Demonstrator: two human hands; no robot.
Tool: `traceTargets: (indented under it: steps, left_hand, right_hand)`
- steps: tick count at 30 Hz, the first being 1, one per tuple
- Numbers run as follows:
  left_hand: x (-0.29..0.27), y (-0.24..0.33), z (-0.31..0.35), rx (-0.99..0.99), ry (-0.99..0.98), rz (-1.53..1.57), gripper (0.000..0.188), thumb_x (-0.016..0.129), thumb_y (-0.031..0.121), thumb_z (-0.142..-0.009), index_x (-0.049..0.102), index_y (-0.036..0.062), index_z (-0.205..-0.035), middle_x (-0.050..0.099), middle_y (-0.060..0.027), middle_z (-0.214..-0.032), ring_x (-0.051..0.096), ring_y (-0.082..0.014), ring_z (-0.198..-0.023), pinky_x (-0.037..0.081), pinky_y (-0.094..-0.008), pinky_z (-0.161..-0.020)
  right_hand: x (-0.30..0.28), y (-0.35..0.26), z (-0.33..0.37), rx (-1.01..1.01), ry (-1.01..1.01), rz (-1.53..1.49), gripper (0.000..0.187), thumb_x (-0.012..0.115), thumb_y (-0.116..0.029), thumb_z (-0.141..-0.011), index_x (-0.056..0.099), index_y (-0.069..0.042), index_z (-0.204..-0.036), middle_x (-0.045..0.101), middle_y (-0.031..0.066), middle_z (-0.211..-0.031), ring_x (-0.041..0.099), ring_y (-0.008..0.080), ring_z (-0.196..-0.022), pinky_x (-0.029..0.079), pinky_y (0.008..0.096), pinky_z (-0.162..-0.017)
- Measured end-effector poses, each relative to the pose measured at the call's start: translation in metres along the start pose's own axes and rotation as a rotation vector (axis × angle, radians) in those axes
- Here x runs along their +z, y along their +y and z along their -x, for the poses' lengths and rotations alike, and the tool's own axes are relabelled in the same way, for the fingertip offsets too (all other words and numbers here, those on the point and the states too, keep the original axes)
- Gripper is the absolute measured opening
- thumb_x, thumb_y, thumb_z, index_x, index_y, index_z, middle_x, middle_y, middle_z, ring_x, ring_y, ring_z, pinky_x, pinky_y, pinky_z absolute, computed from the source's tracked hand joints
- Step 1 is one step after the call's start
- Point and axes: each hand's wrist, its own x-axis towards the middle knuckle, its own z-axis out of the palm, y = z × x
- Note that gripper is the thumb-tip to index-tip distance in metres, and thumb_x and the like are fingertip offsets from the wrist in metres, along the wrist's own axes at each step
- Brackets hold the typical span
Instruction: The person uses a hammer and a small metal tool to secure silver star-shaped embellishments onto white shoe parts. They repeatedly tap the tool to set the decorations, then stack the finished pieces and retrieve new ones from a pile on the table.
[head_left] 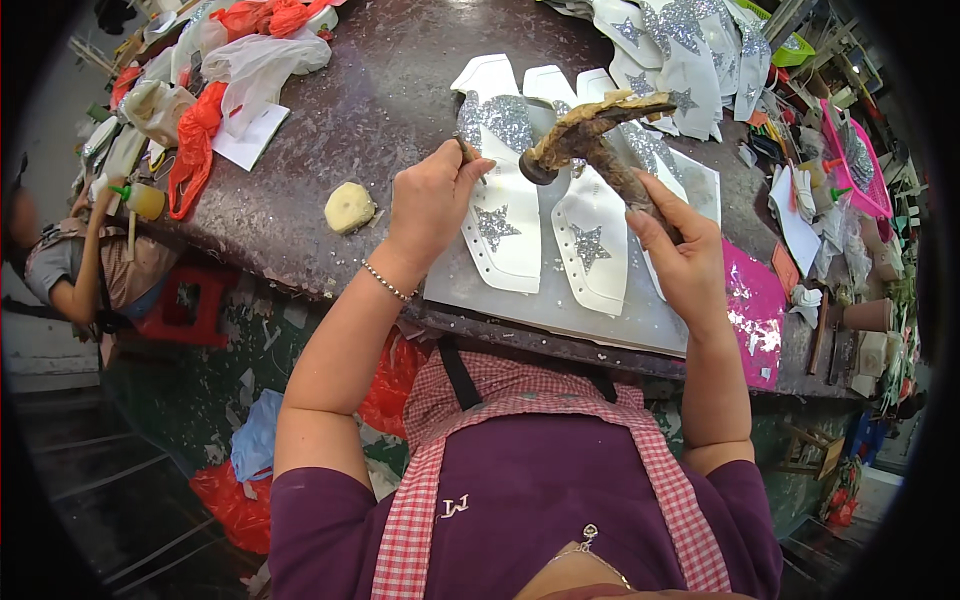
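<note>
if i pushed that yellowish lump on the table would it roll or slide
The yellowish lump looks rounded but uneven, so it would probably wobble rather than roll far. Its matte, crumbly surface suggests it would drag, not slip, on the dark table. It seems light.

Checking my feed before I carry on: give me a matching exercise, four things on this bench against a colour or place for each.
Things:
1. hammer
2. pale yellow lump
3. white shoe pieces
4. pink glitter sheet

Descriptions:
A. at the bench's near edge, by the right wrist
B. held up in the right hand, head toward the left hand
C. alone on the dark bench top, left of the left hand
D. laid flat in a row, with silver stars

Pairs: 1-B, 2-C, 3-D, 4-A
</note>
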Motion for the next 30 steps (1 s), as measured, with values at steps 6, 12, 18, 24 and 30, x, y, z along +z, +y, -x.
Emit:
traceTargets:
  steps: [6,12,18,24,30]
  left_hand:
    - [-0.001,0.002,-0.002,0.058,-0.006,-0.012,0.018,0.071,0.018,-0.090,0.065,0.0017,-0.090,0.067,-0.0144,-0.073,0.068,-0.0257,-0.063,0.051,-0.0324,-0.058]
    - [-0.003,0.009,-0.005,0.097,-0.078,-0.023,0.021,0.069,0.020,-0.089,0.057,0.0023,-0.085,0.066,-0.0170,-0.077,0.065,-0.0368,-0.071,0.049,-0.0455,-0.061]
    - [-0.003,0.014,-0.007,0.110,-0.115,-0.019,0.017,0.070,0.016,-0.087,0.060,0.0027,-0.089,0.065,-0.0174,-0.080,0.064,-0.0375,-0.073,0.049,-0.0412,-0.062]
    - [0.008,0.000,0.003,-0.001,-0.022,0.024,0.020,0.063,0.017,-0.096,0.056,-0.0004,-0.093,0.070,-0.0150,-0.080,0.071,-0.0270,-0.072,0.056,-0.0355,-0.062]
    - [-0.020,0.003,0.010,-0.197,0.207,0.402,0.021,0.061,0.019,-0.099,0.058,-0.0004,-0.090,0.072,-0.0076,-0.081,0.069,-0.0128,-0.072,0.054,-0.0270,-0.061]
  right_hand:
    - [0.002,0.001,-0.001,0.015,-0.018,-0.038,0.039,0.069,-0.008,-0.090,0.063,0.001,-0.128,0.073,0.0094,-0.104,0.061,0.0084,-0.091,0.048,0.0245,-0.082]
    - [0.004,-0.014,-0.009,-0.062,0.016,-0.199,0.042,0.067,-0.006,-0.092,0.058,0.003,-0.133,0.067,0.0013,-0.094,0.056,0.0056,-0.081,0.046,0.0207,-0.071]
    - [0.014,-0.032,-0.025,-0.401,0.083,-0.091,0.042,0.062,-0.005,-0.095,0.055,0.002,-0.136,0.065,0.0033,-0.089,0.053,0.0085,-0.067,0.043,0.0227,-0.060]
    - [0.005,-0.040,-0.020,-0.264,0.026,0.281,0.041,0.067,-0.005,-0.089,0.061,-0.002,-0.130,0.069,0.0065,-0.085,0.056,0.0092,-0.069,0.045,0.0261,-0.064]
    - [-0.026,-0.005,0.019,-0.028,0.082,0.056,0.042,0.066,-0.003,-0.090,0.059,0.003,-0.131,0.063,-0.0013,-0.084,0.052,0.0063,-0.072,0.043,0.0226,-0.064]
